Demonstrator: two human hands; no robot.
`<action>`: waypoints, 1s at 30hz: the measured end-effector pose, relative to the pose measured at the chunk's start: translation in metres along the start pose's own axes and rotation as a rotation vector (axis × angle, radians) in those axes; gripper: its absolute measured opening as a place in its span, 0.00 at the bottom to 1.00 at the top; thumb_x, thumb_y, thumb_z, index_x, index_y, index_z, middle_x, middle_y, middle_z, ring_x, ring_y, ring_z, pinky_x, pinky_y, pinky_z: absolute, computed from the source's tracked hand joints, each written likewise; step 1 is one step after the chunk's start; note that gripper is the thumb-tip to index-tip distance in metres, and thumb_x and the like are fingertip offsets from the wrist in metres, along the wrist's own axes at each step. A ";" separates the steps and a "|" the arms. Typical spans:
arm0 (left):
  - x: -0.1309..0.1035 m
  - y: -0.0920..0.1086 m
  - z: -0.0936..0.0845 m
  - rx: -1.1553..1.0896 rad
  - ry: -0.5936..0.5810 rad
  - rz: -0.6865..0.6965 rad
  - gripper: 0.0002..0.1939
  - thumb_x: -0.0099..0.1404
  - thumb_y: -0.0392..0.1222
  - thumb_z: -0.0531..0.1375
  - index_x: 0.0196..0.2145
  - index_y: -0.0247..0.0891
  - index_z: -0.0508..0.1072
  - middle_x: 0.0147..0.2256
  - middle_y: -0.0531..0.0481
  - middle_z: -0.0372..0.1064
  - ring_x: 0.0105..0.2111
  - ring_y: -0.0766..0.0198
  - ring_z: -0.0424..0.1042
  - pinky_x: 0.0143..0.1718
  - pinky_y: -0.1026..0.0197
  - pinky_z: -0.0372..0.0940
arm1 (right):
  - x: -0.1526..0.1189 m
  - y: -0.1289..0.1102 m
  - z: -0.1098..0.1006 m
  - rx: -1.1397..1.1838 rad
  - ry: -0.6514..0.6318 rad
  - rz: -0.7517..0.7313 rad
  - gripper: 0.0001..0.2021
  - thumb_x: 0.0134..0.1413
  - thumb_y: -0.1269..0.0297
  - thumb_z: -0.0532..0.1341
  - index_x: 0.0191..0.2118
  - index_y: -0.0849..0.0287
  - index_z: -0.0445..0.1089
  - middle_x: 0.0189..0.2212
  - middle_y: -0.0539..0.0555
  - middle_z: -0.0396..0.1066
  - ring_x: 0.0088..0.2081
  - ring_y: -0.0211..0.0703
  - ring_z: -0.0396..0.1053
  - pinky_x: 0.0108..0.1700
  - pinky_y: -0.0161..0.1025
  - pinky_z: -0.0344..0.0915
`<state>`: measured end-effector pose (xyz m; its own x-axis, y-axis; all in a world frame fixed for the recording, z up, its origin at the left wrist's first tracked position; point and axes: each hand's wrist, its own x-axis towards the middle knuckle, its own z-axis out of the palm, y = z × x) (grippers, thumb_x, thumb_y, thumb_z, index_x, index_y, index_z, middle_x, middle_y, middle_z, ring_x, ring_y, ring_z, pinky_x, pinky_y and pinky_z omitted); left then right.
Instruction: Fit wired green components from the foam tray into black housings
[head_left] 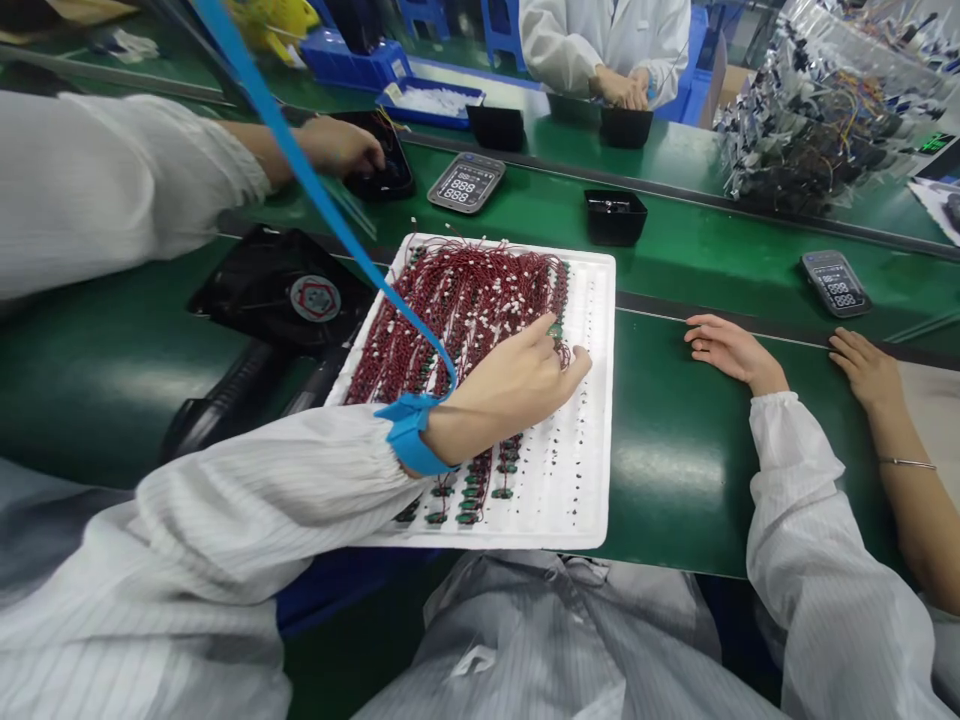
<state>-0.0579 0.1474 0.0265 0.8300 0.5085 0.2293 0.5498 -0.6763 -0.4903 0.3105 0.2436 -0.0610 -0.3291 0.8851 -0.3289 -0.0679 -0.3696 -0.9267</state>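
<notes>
A white foam tray (604,400) lies in front of me, filled with rows of small green circuit boards with twisted red and black wires (465,300) and white plugs. My left hand (517,375), wearing a blue wrist strap (414,435) with a cord, reaches over the tray's right part. Its index finger and thumb are apart beside a small board and its red wires; whether they touch is unclear, and the other fingers are partly hidden. Over the green bench at right, my right hand (731,352) is empty, with fingers loosely stretched.
Black housings (615,217) and display units (466,183) (836,283) sit on the green conveyor. A black device with a round label (315,298) lies left of the tray. Co-workers' hands are at left (341,147), far side (622,88) and right (866,370). Bagged wired parts (817,120) are piled upper right.
</notes>
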 end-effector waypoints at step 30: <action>-0.006 0.004 -0.033 -0.093 0.017 -0.222 0.22 0.69 0.25 0.52 0.58 0.31 0.73 0.25 0.47 0.73 0.27 0.59 0.73 0.29 0.57 0.55 | -0.004 -0.012 0.010 -0.020 0.137 0.082 0.14 0.65 0.73 0.59 0.39 0.50 0.81 0.37 0.56 0.77 0.35 0.34 0.72 0.47 0.39 0.69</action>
<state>-0.0574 0.1247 0.0510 0.6885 0.6418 0.3377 0.7249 -0.5954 -0.3463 0.3030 0.2412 -0.0469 -0.2009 0.8829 -0.4243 -0.0263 -0.4378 -0.8987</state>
